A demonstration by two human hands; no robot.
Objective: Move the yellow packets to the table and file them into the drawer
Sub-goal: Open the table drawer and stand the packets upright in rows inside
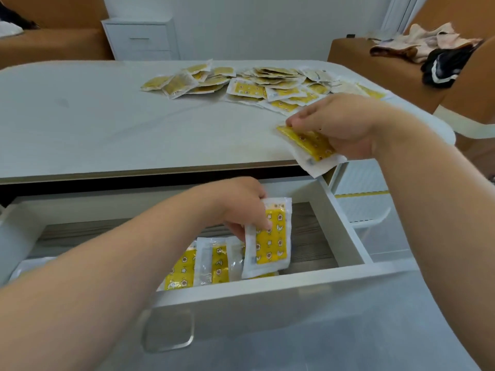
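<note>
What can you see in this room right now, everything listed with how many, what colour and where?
loose packets: many, yellow and white, heaped on the table's far side
table: one, white, centre
drawer: one, white, open under the table
filed packets: several, yellow, upright in the drawer
cabinet: one, white, by the far wall
clothes: a pile, pale and black, far right
left hand: holds one packet over the drawer
right hand: holds one packet at the table edge

Packets on the table and in the drawer

A pile (pixel 257 81) lies far back on the table (pixel 107 124). The open drawer (pixel 267 293) below in front holds more packets (pixel 211 261).
</note>
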